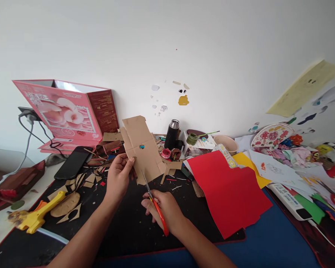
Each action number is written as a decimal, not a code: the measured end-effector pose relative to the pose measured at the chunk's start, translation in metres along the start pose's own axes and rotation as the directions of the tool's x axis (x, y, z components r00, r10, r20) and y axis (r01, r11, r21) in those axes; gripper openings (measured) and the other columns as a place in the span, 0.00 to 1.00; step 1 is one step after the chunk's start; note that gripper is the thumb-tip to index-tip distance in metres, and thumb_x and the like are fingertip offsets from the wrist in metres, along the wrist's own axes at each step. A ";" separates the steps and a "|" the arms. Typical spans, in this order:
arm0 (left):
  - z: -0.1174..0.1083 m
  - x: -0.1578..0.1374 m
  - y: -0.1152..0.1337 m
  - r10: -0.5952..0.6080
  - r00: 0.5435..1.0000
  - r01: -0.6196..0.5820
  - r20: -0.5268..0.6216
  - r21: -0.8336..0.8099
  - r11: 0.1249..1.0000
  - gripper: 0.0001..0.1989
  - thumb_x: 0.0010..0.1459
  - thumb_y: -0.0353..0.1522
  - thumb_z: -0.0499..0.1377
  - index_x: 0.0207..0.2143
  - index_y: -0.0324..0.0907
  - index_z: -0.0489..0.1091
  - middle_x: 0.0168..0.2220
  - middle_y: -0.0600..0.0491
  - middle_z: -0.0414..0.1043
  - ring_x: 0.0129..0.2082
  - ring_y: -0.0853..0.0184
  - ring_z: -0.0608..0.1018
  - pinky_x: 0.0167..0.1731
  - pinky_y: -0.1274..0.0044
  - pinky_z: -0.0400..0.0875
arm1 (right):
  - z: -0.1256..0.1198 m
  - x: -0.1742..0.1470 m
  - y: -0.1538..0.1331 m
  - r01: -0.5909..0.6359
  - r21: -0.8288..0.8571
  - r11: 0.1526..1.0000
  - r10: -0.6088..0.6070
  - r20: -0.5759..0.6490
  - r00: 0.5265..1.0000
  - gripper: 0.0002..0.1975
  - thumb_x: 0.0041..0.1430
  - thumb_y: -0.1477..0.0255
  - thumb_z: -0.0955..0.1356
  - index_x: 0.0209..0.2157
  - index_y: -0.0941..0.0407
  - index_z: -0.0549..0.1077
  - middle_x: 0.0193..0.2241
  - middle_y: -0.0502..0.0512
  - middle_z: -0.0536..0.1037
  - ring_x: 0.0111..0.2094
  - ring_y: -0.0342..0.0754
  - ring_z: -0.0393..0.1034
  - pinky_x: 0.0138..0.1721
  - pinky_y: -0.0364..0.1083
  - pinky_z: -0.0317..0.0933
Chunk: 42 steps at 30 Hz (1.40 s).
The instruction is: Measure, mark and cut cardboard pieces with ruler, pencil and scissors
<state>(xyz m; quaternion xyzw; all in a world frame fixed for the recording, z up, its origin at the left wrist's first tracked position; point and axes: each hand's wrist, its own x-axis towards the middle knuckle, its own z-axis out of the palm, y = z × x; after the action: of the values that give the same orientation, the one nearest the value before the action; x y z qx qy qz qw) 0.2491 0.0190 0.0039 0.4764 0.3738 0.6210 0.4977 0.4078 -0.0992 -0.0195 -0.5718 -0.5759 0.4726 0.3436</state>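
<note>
My left hand [120, 172] pinches the left edge of a brown cardboard piece [145, 156], thumb on its near face, and holds it tilted above the desk. The cardboard has fold creases and a small hole near its middle. In my right hand [164, 210] is a pair of scissors [159, 214] with orange-red handles. Its blades point up and overlap the lower part of the cardboard; whether they are cutting into it I cannot tell. Cardboard scraps [91, 178] lie on the black mat [134, 223] left of my left hand.
Red paper sheets [231, 193] cover the mat's right side. A black thermos [172, 134] and small paint jars [166, 153] stand behind the cardboard. At left are a yellow glue gun [37, 216], a phone [73, 162] and a pink box [69, 111]. A white power strip [289, 201] lies right.
</note>
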 end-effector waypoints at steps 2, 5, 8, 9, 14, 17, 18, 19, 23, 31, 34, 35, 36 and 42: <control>-0.001 0.000 -0.001 0.000 1.000 0.000 0.005 0.001 1.000 0.14 0.60 0.41 0.70 0.40 0.42 0.74 0.23 0.60 0.71 0.14 0.72 0.71 0.14 0.81 0.64 | 0.001 0.001 0.000 -0.007 0.027 1.000 0.007 0.000 1.000 0.25 0.67 0.48 0.71 0.47 0.57 0.81 0.22 0.49 0.77 0.18 0.43 0.69 0.22 0.40 0.62; -0.001 0.001 -0.002 -0.007 1.000 0.007 0.013 -0.006 1.000 0.15 0.60 0.42 0.70 0.40 0.42 0.74 0.22 0.60 0.71 0.15 0.72 0.71 0.14 0.81 0.64 | 0.001 0.001 -0.002 0.001 0.011 1.000 -0.001 -0.016 1.000 0.24 0.67 0.48 0.71 0.42 0.56 0.80 0.19 0.47 0.73 0.17 0.43 0.68 0.21 0.40 0.60; 0.000 0.001 -0.004 -0.013 1.000 0.013 0.005 -0.016 1.000 0.15 0.59 0.42 0.70 0.40 0.42 0.74 0.21 0.61 0.70 0.14 0.72 0.70 0.13 0.81 0.62 | 0.002 0.001 -0.002 -0.012 -0.023 1.000 0.011 -0.032 0.999 0.24 0.69 0.47 0.69 0.38 0.55 0.78 0.18 0.46 0.72 0.16 0.43 0.67 0.21 0.40 0.57; 0.000 0.002 -0.005 -0.014 1.000 0.014 0.001 -0.018 1.000 0.15 0.59 0.42 0.70 0.40 0.42 0.74 0.21 0.61 0.70 0.14 0.72 0.70 0.13 0.82 0.62 | 0.002 0.001 -0.001 -0.018 -0.038 0.999 0.017 -0.037 0.999 0.23 0.70 0.48 0.69 0.37 0.55 0.77 0.17 0.46 0.71 0.16 0.43 0.67 0.21 0.41 0.57; 0.000 0.003 -0.008 -0.023 1.000 0.023 0.004 -0.020 1.000 0.16 0.58 0.42 0.71 0.39 0.42 0.74 0.22 0.60 0.71 0.14 0.73 0.70 0.14 0.82 0.62 | 0.002 0.004 0.003 0.009 -0.145 0.989 -0.018 -0.057 0.998 0.22 0.72 0.53 0.67 0.28 0.53 0.69 0.14 0.44 0.67 0.15 0.43 0.64 0.23 0.42 0.52; 0.000 0.004 -0.012 -0.032 0.999 0.032 0.012 -0.015 0.999 0.16 0.59 0.43 0.71 0.39 0.42 0.73 0.22 0.60 0.71 0.14 0.72 0.71 0.14 0.82 0.63 | 0.002 0.006 0.005 0.034 -0.200 0.979 -0.050 -0.075 0.996 0.24 0.73 0.55 0.67 0.25 0.52 0.62 0.14 0.44 0.64 0.15 0.43 0.63 0.24 0.42 0.50; 0.000 0.005 -0.013 -0.034 0.999 0.034 0.015 -0.013 0.999 0.16 0.59 0.43 0.71 0.39 0.42 0.73 0.21 0.61 0.71 0.14 0.72 0.71 0.14 0.82 0.63 | 0.002 0.006 0.005 0.037 -0.212 0.977 -0.056 -0.082 0.995 0.24 0.73 0.55 0.67 0.25 0.52 0.61 0.14 0.44 0.63 0.15 0.43 0.63 0.24 0.43 0.50; 0.000 0.005 -0.015 -0.036 0.999 0.036 0.017 -0.012 0.999 0.16 0.59 0.43 0.71 0.39 0.41 0.73 0.21 0.61 0.70 0.14 0.72 0.71 0.14 0.82 0.62 | 0.003 0.006 0.005 0.039 -0.222 0.974 -0.060 -0.089 0.994 0.24 0.73 0.56 0.66 0.25 0.52 0.60 0.14 0.43 0.63 0.16 0.43 0.62 0.24 0.43 0.49; 0.000 0.006 -0.020 -0.048 0.999 0.048 0.021 -0.016 0.999 0.17 0.58 0.43 0.71 0.39 0.41 0.73 0.22 0.60 0.71 0.15 0.73 0.70 0.13 0.82 0.62 | 0.004 0.007 0.007 0.038 -0.247 0.968 -0.068 -0.114 0.991 0.23 0.73 0.58 0.65 0.25 0.52 0.60 0.15 0.44 0.62 0.17 0.43 0.60 0.25 0.43 0.48; 0.001 0.008 -0.024 -0.058 0.998 0.059 0.025 -0.007 0.998 0.16 0.58 0.42 0.70 0.39 0.41 0.73 0.22 0.60 0.71 0.14 0.73 0.70 0.13 0.82 0.62 | 0.008 0.012 0.010 0.053 -0.265 0.963 -0.101 -0.169 0.980 0.21 0.71 0.63 0.66 0.24 0.53 0.59 0.17 0.45 0.62 0.19 0.42 0.53 0.26 0.44 0.46; 0.002 0.008 -0.025 -0.059 0.998 0.059 0.024 -0.005 0.998 0.15 0.59 0.42 0.70 0.39 0.41 0.73 0.22 0.60 0.70 0.14 0.73 0.70 0.13 0.82 0.62 | 0.010 0.013 0.011 0.029 -0.266 0.963 -0.079 -0.181 0.980 0.20 0.70 0.65 0.66 0.24 0.53 0.59 0.17 0.45 0.63 0.20 0.42 0.54 0.26 0.44 0.46; 0.002 0.008 -0.025 -0.058 0.998 0.058 0.022 -0.004 0.998 0.15 0.59 0.42 0.70 0.40 0.41 0.73 0.22 0.61 0.70 0.14 0.73 0.70 0.13 0.82 0.62 | 0.011 0.013 0.011 0.021 -0.269 0.963 -0.074 -0.188 0.979 0.20 0.70 0.65 0.66 0.23 0.53 0.59 0.17 0.45 0.64 0.20 0.42 0.54 0.26 0.44 0.47; 0.002 0.008 -0.025 -0.058 0.998 0.058 0.021 -0.003 0.998 0.15 0.59 0.42 0.70 0.40 0.41 0.73 0.22 0.61 0.70 0.14 0.73 0.70 0.13 0.82 0.62 | 0.012 0.013 0.012 0.016 -0.272 0.962 -0.072 -0.195 0.978 0.20 0.70 0.66 0.66 0.23 0.53 0.59 0.17 0.45 0.63 0.20 0.42 0.53 0.26 0.44 0.47; 0.002 0.007 -0.023 -0.051 0.998 0.051 0.021 0.001 0.999 0.14 0.59 0.41 0.69 0.39 0.42 0.74 0.21 0.61 0.69 0.14 0.73 0.70 0.13 0.82 0.62 | 0.016 0.012 0.013 0.013 -0.299 0.954 -0.083 -0.222 0.971 0.20 0.68 0.70 0.67 0.23 0.53 0.59 0.16 0.44 0.62 0.19 0.41 0.53 0.26 0.43 0.47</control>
<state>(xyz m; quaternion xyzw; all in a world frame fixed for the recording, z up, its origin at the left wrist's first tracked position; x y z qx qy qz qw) 0.2570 0.0306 -0.0155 0.4734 0.3807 0.6030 0.5171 0.3962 -0.0908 -0.0388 -0.6539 -0.6097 0.3024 0.3306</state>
